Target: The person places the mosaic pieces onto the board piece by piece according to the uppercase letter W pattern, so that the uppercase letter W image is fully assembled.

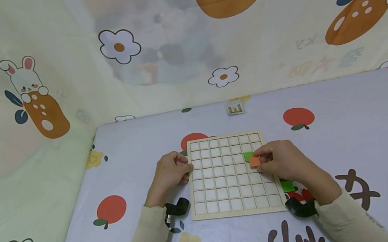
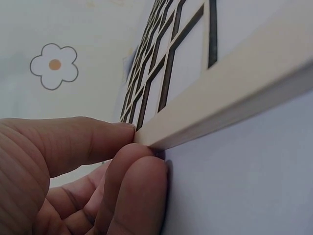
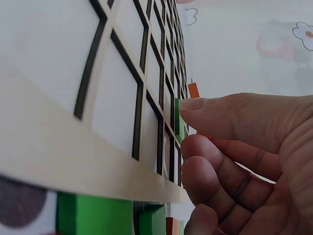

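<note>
A wooden grid board [image 1: 241, 214] with square cells lies flat on the table. My left hand [image 1: 169, 172] holds its left edge, thumb on the frame and fingers against the side in the left wrist view. Above the board's right part, my right hand [image 1: 283, 161] pinches an orange square tile [image 1: 254, 162] between thumb and fingers; in the right wrist view only part of that tile [image 3: 193, 90] shows past the thumb. Right behind it, a green square tile [image 1: 248, 156] lies on the grid, partly covered by the orange one.
Loose green tiles [image 3: 98, 215] and a reddish one [image 3: 171, 226] lie beside the board's right edge, partly hidden by the right wrist. A small card with a grid picture [image 1: 235, 107] lies near the table's far edge. A printed cloth backdrop [image 1: 173, 94] hangs behind.
</note>
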{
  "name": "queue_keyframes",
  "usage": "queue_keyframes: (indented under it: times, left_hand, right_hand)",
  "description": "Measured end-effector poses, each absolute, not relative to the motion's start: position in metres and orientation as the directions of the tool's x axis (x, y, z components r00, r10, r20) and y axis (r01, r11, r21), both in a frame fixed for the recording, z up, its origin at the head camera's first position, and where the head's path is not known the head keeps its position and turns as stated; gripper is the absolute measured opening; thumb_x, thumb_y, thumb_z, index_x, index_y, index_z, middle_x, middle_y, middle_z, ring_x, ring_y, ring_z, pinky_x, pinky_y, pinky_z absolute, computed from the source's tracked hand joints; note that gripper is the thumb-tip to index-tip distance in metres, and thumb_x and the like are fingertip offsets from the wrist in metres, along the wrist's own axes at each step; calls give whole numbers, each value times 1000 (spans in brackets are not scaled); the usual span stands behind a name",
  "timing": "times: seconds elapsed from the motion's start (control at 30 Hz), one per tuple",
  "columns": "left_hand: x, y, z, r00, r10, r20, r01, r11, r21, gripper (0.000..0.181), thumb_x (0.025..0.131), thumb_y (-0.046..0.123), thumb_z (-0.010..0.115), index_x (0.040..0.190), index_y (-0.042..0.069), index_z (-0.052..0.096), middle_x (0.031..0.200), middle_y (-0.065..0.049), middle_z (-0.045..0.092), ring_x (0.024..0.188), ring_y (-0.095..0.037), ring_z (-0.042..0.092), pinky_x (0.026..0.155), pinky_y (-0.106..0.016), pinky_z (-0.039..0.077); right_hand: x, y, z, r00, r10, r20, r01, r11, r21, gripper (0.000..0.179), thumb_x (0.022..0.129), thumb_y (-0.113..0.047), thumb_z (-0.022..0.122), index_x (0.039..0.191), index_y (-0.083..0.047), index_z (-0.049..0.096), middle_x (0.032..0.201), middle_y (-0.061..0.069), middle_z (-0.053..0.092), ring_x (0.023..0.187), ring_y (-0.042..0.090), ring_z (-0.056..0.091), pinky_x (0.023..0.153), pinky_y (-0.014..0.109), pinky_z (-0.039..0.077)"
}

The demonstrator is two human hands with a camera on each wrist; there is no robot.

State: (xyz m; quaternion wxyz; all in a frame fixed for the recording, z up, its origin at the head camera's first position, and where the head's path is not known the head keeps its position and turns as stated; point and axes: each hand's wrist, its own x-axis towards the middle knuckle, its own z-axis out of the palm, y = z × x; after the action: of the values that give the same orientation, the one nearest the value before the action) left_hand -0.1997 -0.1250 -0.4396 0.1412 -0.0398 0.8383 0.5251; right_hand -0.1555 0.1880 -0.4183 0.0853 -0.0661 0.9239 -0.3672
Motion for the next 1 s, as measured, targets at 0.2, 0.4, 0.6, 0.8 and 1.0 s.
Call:
queue_keyframes:
  times: [0.2,0.4,0.6,0.8,1.0]
  left_hand:
    - [-199,-126,-439,-956,88,-280,-215,437,873,16,92,5,77,101,1,64,76,-8,63,55,-14,63,52,-24,57]
    - [-199,-126,-439,-952,91,-294,-230,423,876,17,92,5,77,101,1,64,77,-8,64,56,-15,63,53,-25,58]
    - [-200,-127,-438,-950,97,-297,-235,403,884,17,91,5,77,100,1,63,76,-9,64,56,-15,62,53,-25,58]
    - [-200,-128,-439,-951,101,-292,-229,407,884,16,91,5,77,100,1,64,76,-8,65,56,-14,62,53,-25,57]
    - [-200,-127,-440,-950,97,-296,-233,408,883,16,91,5,77,100,1,64,76,-8,65,55,-15,62,53,-25,58]
  right_hand:
    - [-157,184,-419,-975,-173,-142,-32,736,-676,31,85,-6,80,114,1,76,89,4,66,87,22,58,70,31,51]
    - [-157,182,-419,-974,-166,-153,-25,752,-659,29,84,-6,79,112,-1,77,86,3,65,89,22,57,70,31,50]
    - [-156,181,-418,-971,-159,-181,-4,762,-647,30,83,-7,80,112,-1,77,87,3,65,90,22,56,69,31,50]
    - [-155,179,-420,-969,-163,-185,-10,773,-634,29,83,-7,81,111,-3,77,88,3,63,90,22,55,69,31,48]
    - [-154,179,-420,-971,-173,-164,-33,778,-628,27,83,-6,79,109,-4,77,86,2,63,88,22,55,70,32,47]
